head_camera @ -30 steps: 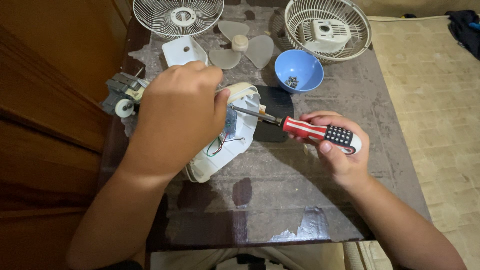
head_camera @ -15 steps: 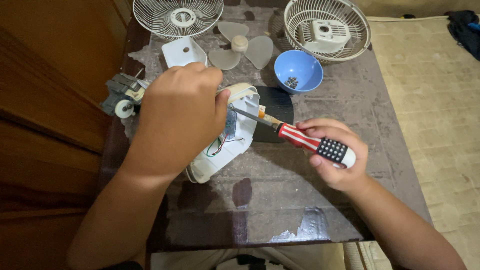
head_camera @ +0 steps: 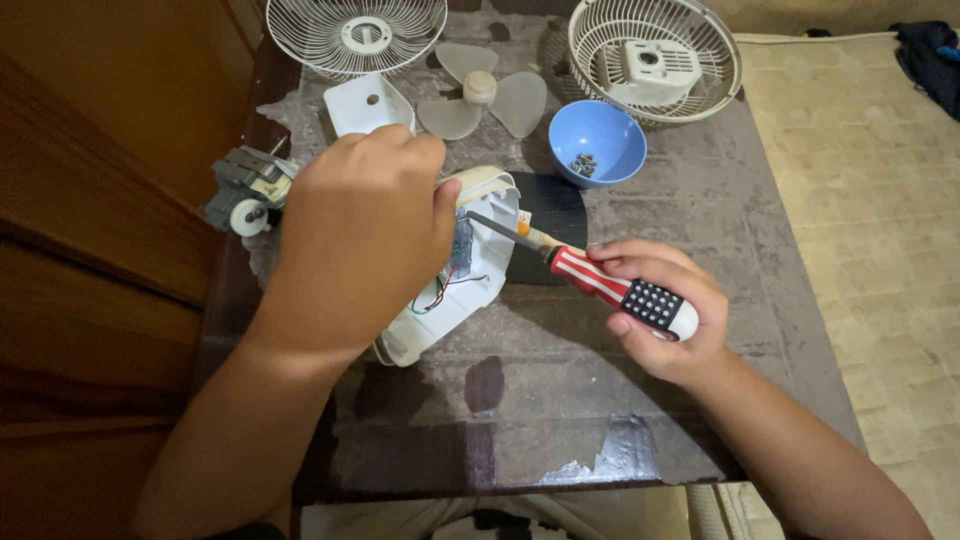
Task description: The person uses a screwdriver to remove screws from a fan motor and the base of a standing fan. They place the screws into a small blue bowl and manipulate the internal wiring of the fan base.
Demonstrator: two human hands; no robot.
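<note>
Fingers of the left hand [head_camera: 360, 225] curl down over the top of the white fan housing [head_camera: 450, 290], pinning it to the counter [head_camera: 640, 400]; the right hand [head_camera: 665, 315], just right of the housing, has its fingers clamped round the red and white handle of a screwdriver [head_camera: 600, 285]. The shaft slants up and left, and its tip sits inside the open housing, beside a small blue circuit board [head_camera: 461, 245] with red, green and white wires trailing below it.

From the head view, the fan looks largely stripped. Beyond the housing lie the loose parts: a front grille [head_camera: 355, 30], a pale three-bladed propeller [head_camera: 482, 95], a rear grille [head_camera: 655, 55] with a white block in it, and a small white cover [head_camera: 368, 105]. A blue bowl [head_camera: 597, 140], above and right of the housing, holds a few dark screws. A grey motor [head_camera: 245, 190] sits to the housing's left, at the counter's edge. A black disc [head_camera: 545, 225] lies partly under the housing's right side.

So I judge the grilles, blades and motor already off and the screws gathered. What is left, as far as shows, is the work inside the housing, where the board and wiring are in place. Whether the tip is on a screw I cannot tell.
</note>
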